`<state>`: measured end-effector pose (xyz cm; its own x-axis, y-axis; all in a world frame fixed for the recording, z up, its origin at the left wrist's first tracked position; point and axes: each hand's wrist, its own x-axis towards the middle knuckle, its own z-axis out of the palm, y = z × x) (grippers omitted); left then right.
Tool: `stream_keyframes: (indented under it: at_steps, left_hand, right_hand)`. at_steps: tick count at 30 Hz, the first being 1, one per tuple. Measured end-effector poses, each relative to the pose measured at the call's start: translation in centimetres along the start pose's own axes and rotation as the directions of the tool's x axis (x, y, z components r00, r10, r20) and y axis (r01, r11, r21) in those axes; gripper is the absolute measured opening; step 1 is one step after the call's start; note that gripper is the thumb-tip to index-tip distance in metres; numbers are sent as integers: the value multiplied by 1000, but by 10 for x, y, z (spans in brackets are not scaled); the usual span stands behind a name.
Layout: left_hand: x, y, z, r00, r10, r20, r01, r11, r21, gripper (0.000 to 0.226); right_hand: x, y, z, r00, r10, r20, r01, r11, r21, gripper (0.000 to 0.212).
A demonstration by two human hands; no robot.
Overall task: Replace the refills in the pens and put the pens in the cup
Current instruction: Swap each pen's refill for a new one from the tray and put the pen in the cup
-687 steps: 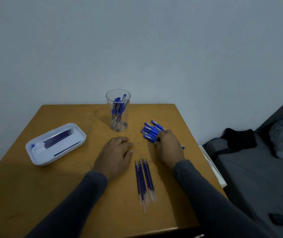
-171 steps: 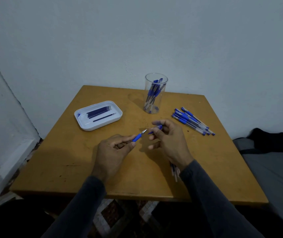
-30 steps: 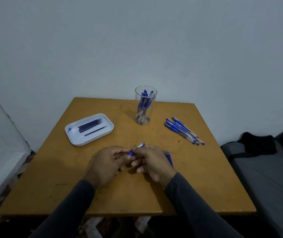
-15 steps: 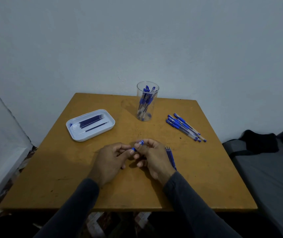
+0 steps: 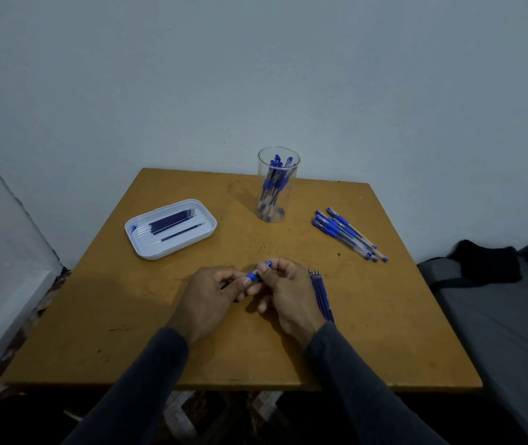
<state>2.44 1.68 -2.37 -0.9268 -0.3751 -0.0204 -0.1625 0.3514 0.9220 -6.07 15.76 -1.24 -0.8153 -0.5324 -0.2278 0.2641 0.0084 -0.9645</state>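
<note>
Reassembly step — both hands, left hand point(image 5: 206, 298) and right hand point(image 5: 288, 292), pinch one pen point(image 5: 254, 276); next, likely dropping it in the far cup point(image 5: 277, 184).

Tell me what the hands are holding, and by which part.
Both hands hold one blue-gripped pen: left hand pinches its lower barrel, right hand its upper end.

Dim, bluish, even light. The cup point(image 5: 278, 184) casts a soft shadow toward 9 o'clock on the worktop point(image 5: 160, 316). Wide-angle bending at the edges; bottom corners fall dark; slightly grainy.
</note>
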Motion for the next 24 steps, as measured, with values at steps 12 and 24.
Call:
stream_keyframes:
  at_steps: [12,24]
  left_hand:
    - [1,-6,-2,999,46,-3,-46,999,4,18]
    - [-5,-13,-10,960,207,-189,-190,976,105,30]
  right_hand:
    - [0,-2,-2,999,-37,-29,40,992,123,17]
    - [27,-12,6,953,-221,-209,49,789,-613,9]
